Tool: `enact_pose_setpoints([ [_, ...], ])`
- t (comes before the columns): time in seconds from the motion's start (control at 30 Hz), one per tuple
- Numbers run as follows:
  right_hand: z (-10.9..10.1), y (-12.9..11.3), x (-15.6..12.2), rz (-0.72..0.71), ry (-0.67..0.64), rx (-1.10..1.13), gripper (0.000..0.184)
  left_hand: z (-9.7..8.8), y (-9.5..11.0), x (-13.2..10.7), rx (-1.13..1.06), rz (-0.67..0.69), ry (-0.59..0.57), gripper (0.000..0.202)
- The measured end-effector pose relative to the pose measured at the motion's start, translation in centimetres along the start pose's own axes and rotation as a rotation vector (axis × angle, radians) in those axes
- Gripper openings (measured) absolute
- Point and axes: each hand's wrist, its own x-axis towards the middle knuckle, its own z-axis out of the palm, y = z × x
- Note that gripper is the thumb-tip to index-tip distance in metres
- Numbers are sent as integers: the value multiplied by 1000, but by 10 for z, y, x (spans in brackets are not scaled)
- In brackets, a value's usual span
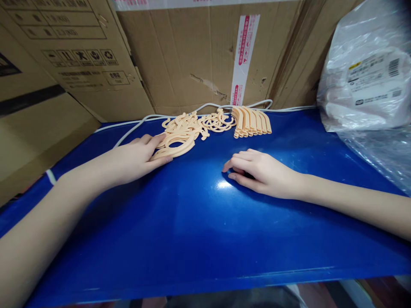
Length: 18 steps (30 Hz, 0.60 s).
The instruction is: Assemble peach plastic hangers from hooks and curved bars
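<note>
My left hand [144, 155] reaches into the left end of a loose pile of beige plastic parts. Its thumb lies along the near side and its fingers on the far side of a curved beige plastic piece [181, 149], gripping its left end. Behind that lie several small beige hook-shaped parts [181, 123] and thin curved parts [218, 123], heaped together. To their right, several curved beige arms [252, 122] sit side by side in a neat stack. My right hand [253, 171] rests low over the blue surface, fingers loosely bent and apart from the thumb, with nothing in it.
The blue tabletop [199, 231] has its front edge near the bottom. A white cable [141, 122] runs along the back, behind the parts. Cardboard boxes [192, 55] wall off the back and left. A clear plastic-wrapped package [366, 81] stands at the back right.
</note>
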Motion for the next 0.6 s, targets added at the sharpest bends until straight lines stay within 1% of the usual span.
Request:
enact_pose_setpoints([
  [0.2, 0, 1, 0, -3, -4, -8, 20, -2, -1, 0, -21, 28, -52, 81],
  [0.6, -1, 0, 0, 1, -10, -5, 21, -5, 4, -1, -16, 16, -40, 78],
])
